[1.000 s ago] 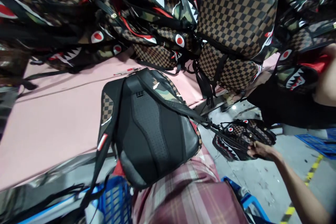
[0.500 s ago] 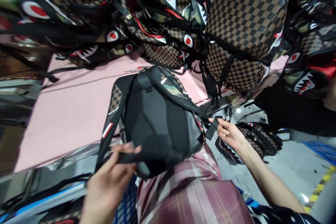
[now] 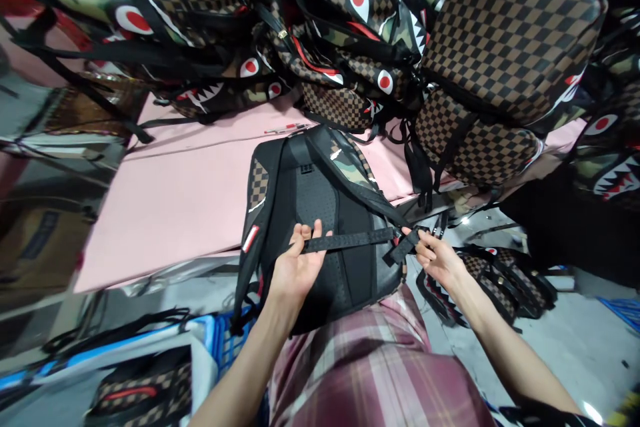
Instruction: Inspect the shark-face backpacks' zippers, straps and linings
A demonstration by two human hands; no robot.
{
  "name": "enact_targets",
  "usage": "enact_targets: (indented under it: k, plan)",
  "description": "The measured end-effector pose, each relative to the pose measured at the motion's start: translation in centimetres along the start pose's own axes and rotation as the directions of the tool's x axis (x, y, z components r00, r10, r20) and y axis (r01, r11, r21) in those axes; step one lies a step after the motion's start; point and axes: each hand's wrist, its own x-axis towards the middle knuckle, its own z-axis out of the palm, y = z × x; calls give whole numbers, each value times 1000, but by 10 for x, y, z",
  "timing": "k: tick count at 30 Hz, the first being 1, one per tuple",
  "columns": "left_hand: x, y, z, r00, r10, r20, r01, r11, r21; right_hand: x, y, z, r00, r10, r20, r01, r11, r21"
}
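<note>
A black backpack (image 3: 320, 287) leans back-side up between my lap and the table edge, its padded back panel and shoulder straps facing me. My left hand (image 3: 300, 260) pinches one end of a black webbing strap (image 3: 350, 240), which stretches across the panel toward the right. At the bag's right side, my right hand (image 3: 437, 257) grips a short folded piece of black webbing (image 3: 400, 247) near the end of the shoulder strap. Whether a buckle sits under the right fingers cannot be made out.
Pink-covered table (image 3: 180, 200) ahead. Piled checkered and camouflage backpacks (image 3: 515, 47) line its far side. A blue-rimmed crate (image 3: 205, 360) with bags stands at lower left; more small bags (image 3: 493, 280) lie on the floor at right. A red pen (image 3: 285, 129) rests on the table.
My left hand has moved up and right, bringing its strap end over the back panel near my right hand. The right hand keeps its grip. The view has shifted left.
</note>
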Motion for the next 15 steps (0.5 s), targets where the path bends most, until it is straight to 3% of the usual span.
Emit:
enact_targets:
  k: [13, 15]
  plan:
    - [12, 6, -3, 996, -1, -93, 2, 1000, 12, 1, 1, -6, 990, 13, -140, -11, 1000, 15]
    - [11, 14, -4, 999, -37, -39, 36, 999, -12, -4, -2, -13, 985, 22, -172, -24, 1000, -8]
